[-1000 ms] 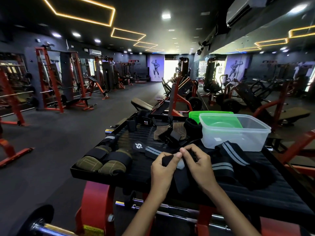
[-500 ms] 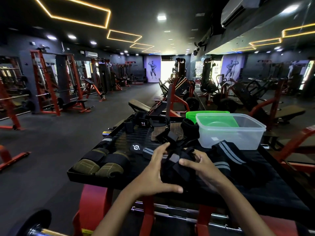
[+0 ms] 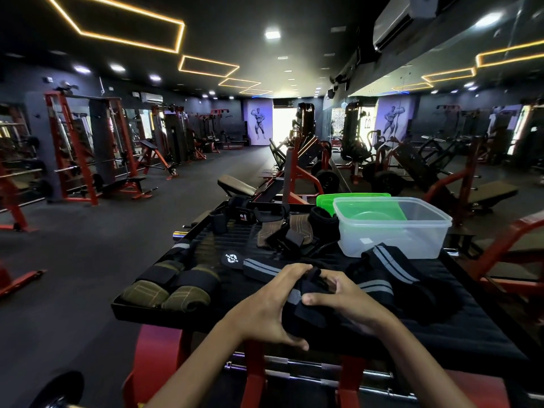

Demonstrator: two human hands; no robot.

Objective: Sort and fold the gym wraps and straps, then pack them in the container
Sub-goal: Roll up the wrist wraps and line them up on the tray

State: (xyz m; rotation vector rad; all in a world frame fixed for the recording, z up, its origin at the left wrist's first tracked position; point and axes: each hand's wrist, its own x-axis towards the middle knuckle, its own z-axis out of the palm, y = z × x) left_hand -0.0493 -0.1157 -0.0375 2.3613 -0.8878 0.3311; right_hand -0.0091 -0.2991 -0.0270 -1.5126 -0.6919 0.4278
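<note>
Both bare forearms reach in from the table's near edge and meet at its middle. The left hand curls its fingers over a black wrap, thumb underneath. The right hand pinches the same wrap, thumb pointing left, its grip closed.

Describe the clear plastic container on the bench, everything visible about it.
The clear plastic container is a rectangular translucent tub with a rolled rim, standing upright and open on the black padded bench, at its far right. It looks empty. A green lid sits behind it, showing through its walls. A grey-striped black wrap lies against its near wall.
</note>
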